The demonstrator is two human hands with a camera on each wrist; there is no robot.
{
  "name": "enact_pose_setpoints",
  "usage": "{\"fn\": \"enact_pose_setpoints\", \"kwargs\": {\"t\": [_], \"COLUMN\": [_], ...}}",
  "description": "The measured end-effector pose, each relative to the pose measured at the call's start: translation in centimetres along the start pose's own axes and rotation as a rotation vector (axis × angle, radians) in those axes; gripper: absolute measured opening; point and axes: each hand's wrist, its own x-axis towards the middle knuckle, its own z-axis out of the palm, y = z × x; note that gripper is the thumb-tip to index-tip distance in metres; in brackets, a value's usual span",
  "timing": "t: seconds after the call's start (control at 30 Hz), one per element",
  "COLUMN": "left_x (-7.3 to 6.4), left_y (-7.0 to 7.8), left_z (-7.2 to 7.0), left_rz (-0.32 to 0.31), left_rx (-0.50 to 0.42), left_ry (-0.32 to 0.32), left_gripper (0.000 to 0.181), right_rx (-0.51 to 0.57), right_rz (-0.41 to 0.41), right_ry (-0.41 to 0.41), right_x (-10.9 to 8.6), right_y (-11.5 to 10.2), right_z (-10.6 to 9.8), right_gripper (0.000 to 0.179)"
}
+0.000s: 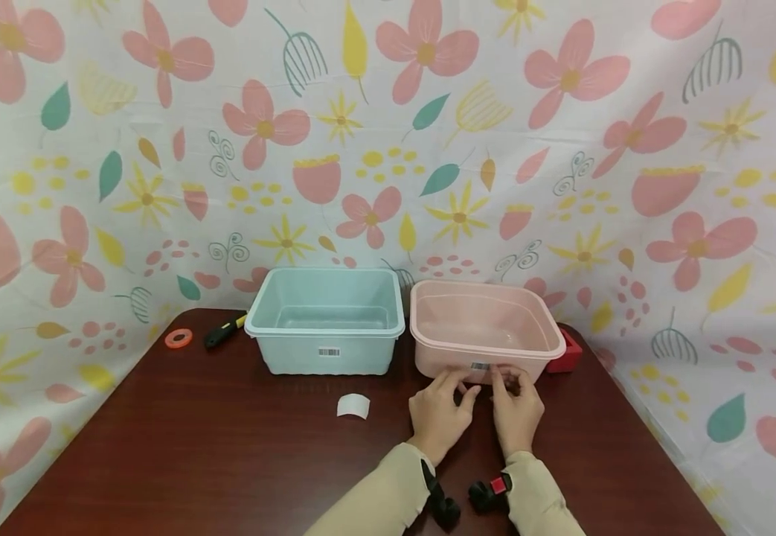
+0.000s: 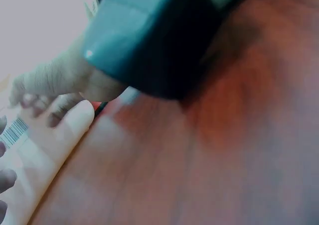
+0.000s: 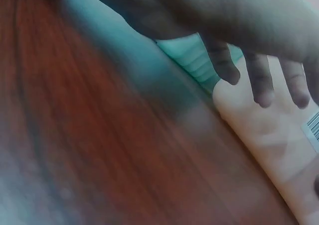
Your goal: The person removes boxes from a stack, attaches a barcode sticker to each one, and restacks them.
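Note:
The pink plastic bin (image 1: pixel 488 357) has a barcode label (image 1: pixel 479 366) on its front wall. My left hand (image 1: pixel 441 413) is at that wall, left of the label; its fingers (image 3: pixel 261 85) extend loosely along the bin in the right wrist view. To the label's right is my right hand (image 1: pixel 518 413), fingertips close to the label's edge. In the left wrist view, the right hand (image 2: pixel 60 80) has loosely bent fingers near the barcode. No separate object shows in either hand. Whether the fingertips press the label is unclear.
A light blue bin (image 1: pixel 327 353) with its own barcode label stands left of the pink one. A white paper piece (image 1: pixel 353 406) lies before it. Farther left are a black-and-yellow handled tool (image 1: pixel 224 330) and an orange ring (image 1: pixel 178 339). A red object (image 1: pixel 565 354) sits behind the pink bin.

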Motion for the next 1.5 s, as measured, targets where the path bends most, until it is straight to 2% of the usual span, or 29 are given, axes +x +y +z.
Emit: {"fn": "enact_pose_setpoints", "kwargs": {"t": [0.07,0.2,0.3,0.37,0.4,0.47,0.57,0.67,0.73,0.83,0.9,0.97,1.07,1.13,1.2,1.33,1.5], "left_x": [0.0,0.3,1.5,3.0,4.0,6.0,9.1,11.4,12.3,12.7,12.4,11.7,10.9,10.5,10.2,10.1,10.2], "left_y": [-0.2,-0.8,-1.3,-1.5,-1.7,-2.2,-4.1,-7.3,-9.7,-13.3,-15.6,-17.5,-19.2,-19.8,-20.1,-20.2,-20.5], "left_z": [-0.7,-2.6,-4.9,-7.1,-8.4,-11.7,-17.0,-22.2,-25.0,-28.1,-29.2,-29.9,-29.9,-29.5,-29.2,-28.8,-28.7], "left_rz": [0.019,0.115,0.225,0.268,0.269,0.206,0.029,-0.192,-0.312,-0.486,-0.560,-0.636,-0.739,-0.797,-0.825,-0.817,-0.827], "left_rx": [-0.007,-0.003,0.015,0.032,0.045,0.075,0.125,0.197,0.231,0.239,0.202,0.125,-0.079,-0.206,-0.284,-0.310,-0.313], "left_ry": [-0.017,-0.040,-0.011,0.019,0.041,0.056,0.042,-0.015,-0.043,-0.120,-0.186,-0.272,-0.374,-0.407,-0.413,-0.398,-0.383], "left_gripper": [0.020,0.025,0.025,0.022,0.021,0.020,0.025,0.033,0.042,0.057,0.067,0.076,0.085,0.086,0.086,0.086,0.088], "right_rx": [0.038,0.136,0.197,0.209,0.198,0.158,0.001,-0.123,-0.167,-0.196,-0.233,-0.279,-0.343,-0.378,-0.405,-0.441,-0.421], "right_rz": [-0.078,-0.341,-0.556,-0.673,-0.719,-0.771,-0.780,-0.693,-0.595,-0.401,-0.286,-0.175,-0.015,0.074,0.147,0.240,0.267], "right_ry": [0.002,0.049,0.087,0.070,0.053,0.002,-0.082,-0.160,-0.206,-0.290,-0.308,-0.294,-0.242,-0.241,-0.275,-0.354,-0.386], "right_x": [-0.1,0.1,1.0,2.1,2.8,4.4,7.1,9.4,10.4,11.4,11.9,12.1,12.1,12.0,11.8,11.7,11.6], "right_y": [-0.1,-0.7,-2.1,-3.5,-4.2,-5.3,-6.1,-6.1,-5.9,-5.3,-4.6,-3.8,-2.4,-1.4,-0.6,0.3,0.2], "right_z": [0.1,0.1,-0.3,-1.0,-1.4,-2.3,-3.6,-5.0,-5.6,-6.2,-6.4,-6.6,-7.0,-7.3,-7.4,-7.3,-6.9], "right_gripper": [0.012,0.008,0.007,0.011,0.016,0.027,0.039,0.045,0.048,0.057,0.062,0.062,0.058,0.057,0.058,0.062,0.057]}}
